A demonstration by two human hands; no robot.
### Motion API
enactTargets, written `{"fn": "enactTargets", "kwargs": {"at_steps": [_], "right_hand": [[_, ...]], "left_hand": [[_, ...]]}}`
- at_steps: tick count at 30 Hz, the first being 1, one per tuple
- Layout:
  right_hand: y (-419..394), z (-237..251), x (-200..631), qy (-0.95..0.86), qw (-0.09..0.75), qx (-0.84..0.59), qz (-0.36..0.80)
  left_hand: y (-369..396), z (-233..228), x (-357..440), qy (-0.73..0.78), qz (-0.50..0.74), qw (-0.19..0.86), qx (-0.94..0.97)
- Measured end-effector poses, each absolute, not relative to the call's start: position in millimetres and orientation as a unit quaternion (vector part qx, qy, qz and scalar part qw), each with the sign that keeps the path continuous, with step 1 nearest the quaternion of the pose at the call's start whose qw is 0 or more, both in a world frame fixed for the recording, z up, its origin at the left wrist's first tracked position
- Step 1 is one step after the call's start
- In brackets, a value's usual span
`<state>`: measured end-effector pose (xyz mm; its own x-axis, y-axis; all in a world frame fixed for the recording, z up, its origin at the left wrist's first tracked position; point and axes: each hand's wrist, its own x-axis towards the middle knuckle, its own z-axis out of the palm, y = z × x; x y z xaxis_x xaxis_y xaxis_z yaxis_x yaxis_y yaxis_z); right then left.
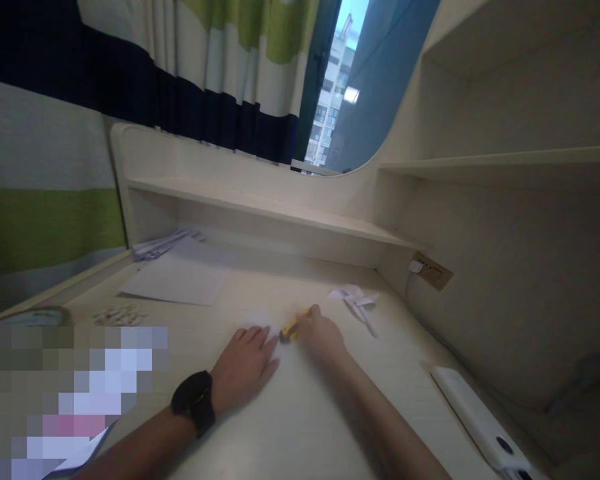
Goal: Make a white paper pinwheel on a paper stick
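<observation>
Fingers of the right hand (323, 337) close around a yellow utility knife (294, 327), probably, over white paper (260, 320) which the left hand (245, 367) presses flat, open, on the desk (300, 413).

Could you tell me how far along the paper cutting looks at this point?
Looks done: a folded paper piece lies aside on the desk. In hand: the left hand presses a small paper flat while the right hand holds a yellow cutter to it. Left: one blank sheet untouched.

Matt pale laminate desk (300, 427) w/ white paper sheet (180, 277).
</observation>
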<state>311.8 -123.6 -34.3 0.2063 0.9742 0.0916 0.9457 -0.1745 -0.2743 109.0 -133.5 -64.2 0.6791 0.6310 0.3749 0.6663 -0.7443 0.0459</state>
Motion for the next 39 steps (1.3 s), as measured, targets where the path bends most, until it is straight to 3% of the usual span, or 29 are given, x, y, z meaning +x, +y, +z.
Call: {"fn": "enactTargets", "kwargs": {"at_steps": [3, 13, 24, 28, 39], "right_hand": [[-111, -31, 291, -0.631, 0.087, -0.77, 0.043], [-84, -36, 305, -0.62, 0.095, -0.771, 0.107], [-149, -27, 358, -0.694, 0.226, -0.635, 0.253], [-174, -41, 370, -0.748, 0.265, -0.573, 0.206], [-213, -48, 367, -0.791, 0.13, -0.587, 0.114]], "left_hand": [[-136, -61, 108, -0.346, -0.192, 0.034, -0.918], [-129, -69, 107, -0.381, -0.192, 0.024, -0.904], [-124, -74, 100, -0.386, -0.185, 0.009, -0.904], [-123, -74, 100, -0.381, -0.188, 0.023, -0.905], [-121, -82, 98, -0.376, -0.193, 0.03, -0.906]]}}
